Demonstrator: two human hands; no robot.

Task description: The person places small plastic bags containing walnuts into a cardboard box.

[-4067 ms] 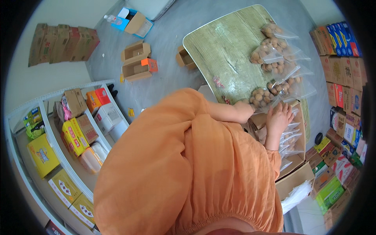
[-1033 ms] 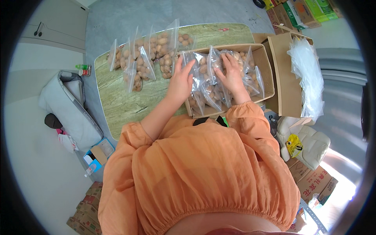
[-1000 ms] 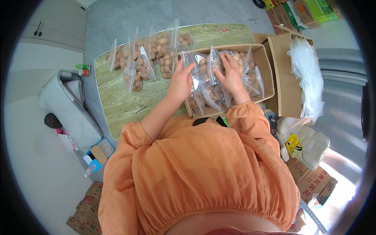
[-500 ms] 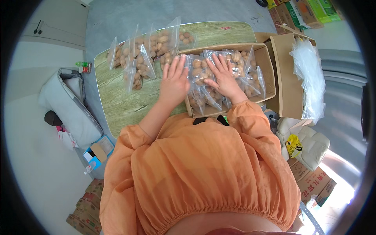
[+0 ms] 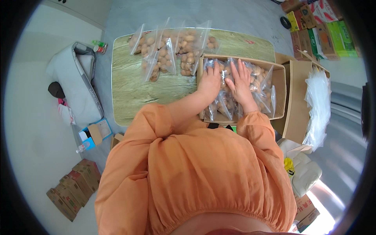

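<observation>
An open cardboard box [image 5: 279,84] stands on the table, filled with clear plastic bags of walnuts [image 5: 258,76]. My left hand [image 5: 210,84] lies flat on the bags at the box's left side, fingers stretched out. Beside it, my right hand [image 5: 239,84] presses on the bags near the middle, its fingers extended and the thumb apart. Neither hand grips anything. The bags right under my palms are partly hidden. Left of the box, several more bags of walnuts [image 5: 162,58] stand and lean together on the table.
The green wood-patterned table [image 5: 141,96] holds the box on its right part. Right of it, another cardboard box [image 5: 296,102] has clear plastic bags [image 5: 316,105] draped over its side. A pale chair [image 5: 307,172] stands at the right; stacked cartons [image 5: 74,184] are at lower left.
My left hand has moved right, from the box's left edge onto the bags inside. My right hand stays on the bags. The whole view has shifted slightly.
</observation>
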